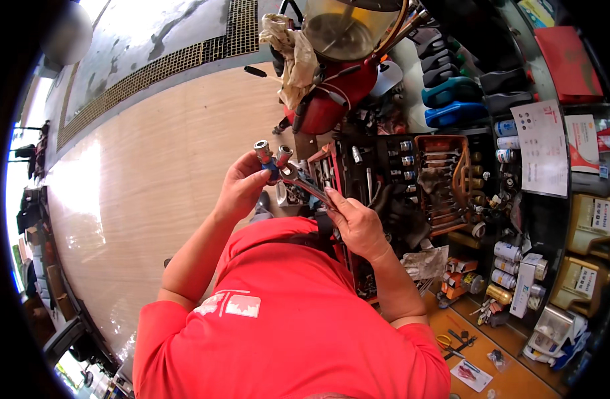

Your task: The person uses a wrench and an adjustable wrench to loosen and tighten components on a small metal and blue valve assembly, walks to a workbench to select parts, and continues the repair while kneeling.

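Partly out of sight in the left hand (244,181), a blue-and-silver piece (271,164).

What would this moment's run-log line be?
left hand: holding sockets | right hand: holding wrench | spacing: wrench close to sockets, contact unclear | right side: orange tray

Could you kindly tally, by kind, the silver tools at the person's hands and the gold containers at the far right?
Silver sockets at the left hand: 2
Silver wrench in the right hand's grip: 1
Gold containers: 2
Total: 5
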